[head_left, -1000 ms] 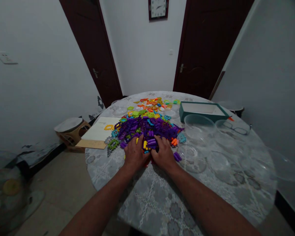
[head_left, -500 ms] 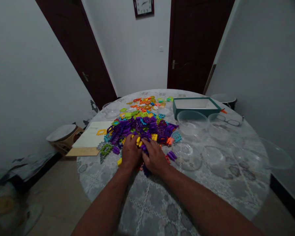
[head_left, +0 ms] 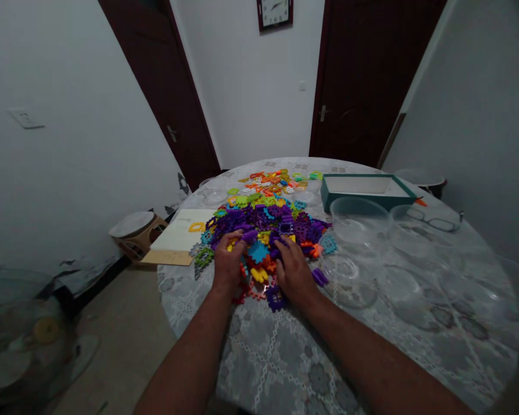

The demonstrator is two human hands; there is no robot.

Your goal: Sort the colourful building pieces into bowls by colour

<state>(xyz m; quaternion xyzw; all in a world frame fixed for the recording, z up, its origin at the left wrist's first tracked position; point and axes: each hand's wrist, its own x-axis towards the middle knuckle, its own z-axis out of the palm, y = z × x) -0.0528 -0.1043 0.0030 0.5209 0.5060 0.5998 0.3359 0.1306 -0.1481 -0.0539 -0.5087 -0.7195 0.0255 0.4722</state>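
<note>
My left hand (head_left: 228, 262) is at the near left of a heap of plastic building pieces (head_left: 259, 218), its fingers closed around a purple plastic piece (head_left: 248, 236). Opposite it, my right hand (head_left: 294, 268) curls its fingers over purple plastic pieces (head_left: 277, 249) at the heap's near right. Between the hands lie a blue toothed piece (head_left: 258, 251), a yellow piece (head_left: 259, 274) and several red and orange ones. A dark purple square piece (head_left: 275, 298) rests on the tablecloth by my right wrist.
Clear plastic bowls (head_left: 358, 222) and lids cover the table's right side. Behind them are a green open box (head_left: 367, 202) and eyeglasses (head_left: 443, 223). An open folder (head_left: 168, 256) lies at left. Orange pieces (head_left: 270, 180) are spread at the back.
My hands were together over purple and yellow pieces; now they are apart. Blue, yellow and red pieces show between them. The camera view swung left, then back right.
</note>
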